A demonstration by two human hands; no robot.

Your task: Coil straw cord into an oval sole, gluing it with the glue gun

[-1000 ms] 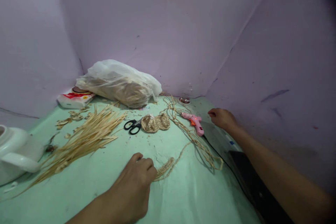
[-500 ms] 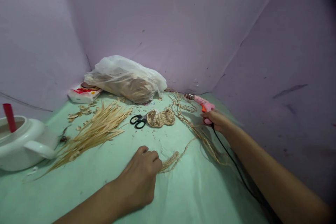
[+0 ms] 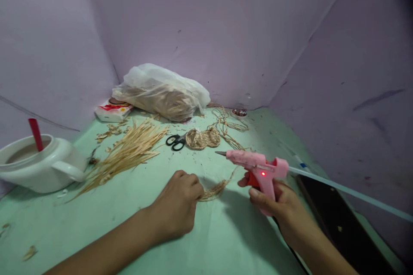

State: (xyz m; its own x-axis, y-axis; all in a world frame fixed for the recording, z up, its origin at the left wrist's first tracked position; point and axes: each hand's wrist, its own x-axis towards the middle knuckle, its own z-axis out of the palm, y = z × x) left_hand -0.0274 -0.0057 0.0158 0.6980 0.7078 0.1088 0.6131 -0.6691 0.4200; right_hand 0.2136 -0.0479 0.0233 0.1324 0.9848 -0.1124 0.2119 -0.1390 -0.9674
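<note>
My right hand [image 3: 277, 204] grips a pink glue gun [image 3: 258, 167] by its handle, held above the green table cover [image 3: 226, 236], nozzle pointing left, its red light on and a clear glue stick [image 3: 351, 193] trailing out to the right. My left hand [image 3: 179, 206] rests closed on the table, pinching the end of a braided straw cord [image 3: 214, 190]. The cord runs back across the table toward a small coiled woven piece [image 3: 203, 138]. Black scissors [image 3: 176, 141] lie just left of that coil.
A bundle of straw sticks [image 3: 129, 152] lies at centre left. A white pot [image 3: 38, 167] with a red stick stands at far left. A plastic bag of straw [image 3: 163, 94] and a white packet [image 3: 112, 111] sit at the back. A dark board [image 3: 342, 223] lies at right.
My right hand picked up the glue gun from the back right of the table and brought it toward me, close to my left hand. My left hand stayed on the cord.
</note>
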